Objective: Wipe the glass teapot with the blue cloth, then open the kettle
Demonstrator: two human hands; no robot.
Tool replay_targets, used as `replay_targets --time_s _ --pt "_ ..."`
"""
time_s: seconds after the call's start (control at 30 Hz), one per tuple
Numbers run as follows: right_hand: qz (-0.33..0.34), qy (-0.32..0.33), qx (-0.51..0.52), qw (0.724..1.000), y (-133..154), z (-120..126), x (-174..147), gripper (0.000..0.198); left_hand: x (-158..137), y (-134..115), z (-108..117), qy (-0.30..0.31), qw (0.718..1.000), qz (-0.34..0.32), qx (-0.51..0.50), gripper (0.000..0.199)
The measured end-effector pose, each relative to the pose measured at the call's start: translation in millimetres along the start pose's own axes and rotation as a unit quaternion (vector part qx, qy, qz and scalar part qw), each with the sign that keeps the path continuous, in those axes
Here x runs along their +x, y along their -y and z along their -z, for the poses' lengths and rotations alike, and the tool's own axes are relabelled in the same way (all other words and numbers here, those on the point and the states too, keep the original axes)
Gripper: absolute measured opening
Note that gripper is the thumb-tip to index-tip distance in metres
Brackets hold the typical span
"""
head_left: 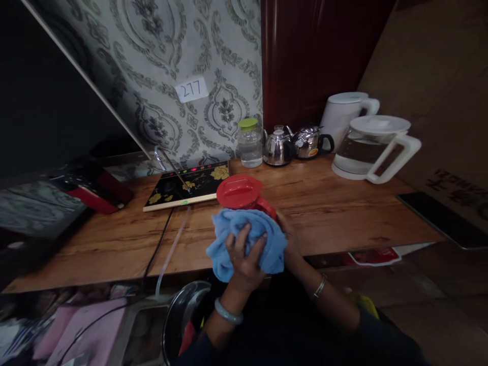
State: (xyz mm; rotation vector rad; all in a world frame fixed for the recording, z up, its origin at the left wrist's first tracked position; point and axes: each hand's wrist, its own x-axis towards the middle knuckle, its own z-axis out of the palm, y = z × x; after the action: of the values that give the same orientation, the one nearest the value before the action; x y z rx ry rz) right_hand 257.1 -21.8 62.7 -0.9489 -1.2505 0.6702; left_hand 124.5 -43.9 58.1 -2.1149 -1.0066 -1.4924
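Nearest the camera, reaching in from six o'clock, the left hand (246, 256) has its fingers spread and dug into a bunched blue cloth (263, 218). The red-lidded jug (239, 191) sits just beyond, at twelve o'clock from the cloth, at the front of the wooden counter (320, 213). The right hand (288, 239) comes in from four o'clock beside the jug's handle; the cloth covers its fingertips, so I cannot tell how that grip closes. Wiping seems to be under way: the cloth lies against the jug, but its body is hidden, so how much is dry or clean cannot be told. From the jug, a green-lidded jar (250, 147) stands towards one o'clock and a white-handled glass jug (353, 157) towards three; neither is being wiped.
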Motion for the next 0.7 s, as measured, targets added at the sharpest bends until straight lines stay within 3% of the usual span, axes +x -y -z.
replay_targets --time_s 0.1,0.37,0.57,0.7 --pt "0.002 0.002 0.03 1.0 0 1 0 0.044 2 1 -1 0.043 0.998 -0.026 0.04 0.034" --pt "0.004 0.016 -0.002 1.0 10 9 -2 0.038 -10 16 14 0.047 0.999 -0.026 -0.01 0.027" --pt "0.001 0.013 -0.019 1.0 6 10 -5 0.039 -24 23 25 0.07 0.994 0.04 -0.07 0.03" --pt "0.003 0.007 -0.027 1.0 3 12 -7 0.037 -28 27 30 0.028 0.984 0.142 -0.103 0.02"
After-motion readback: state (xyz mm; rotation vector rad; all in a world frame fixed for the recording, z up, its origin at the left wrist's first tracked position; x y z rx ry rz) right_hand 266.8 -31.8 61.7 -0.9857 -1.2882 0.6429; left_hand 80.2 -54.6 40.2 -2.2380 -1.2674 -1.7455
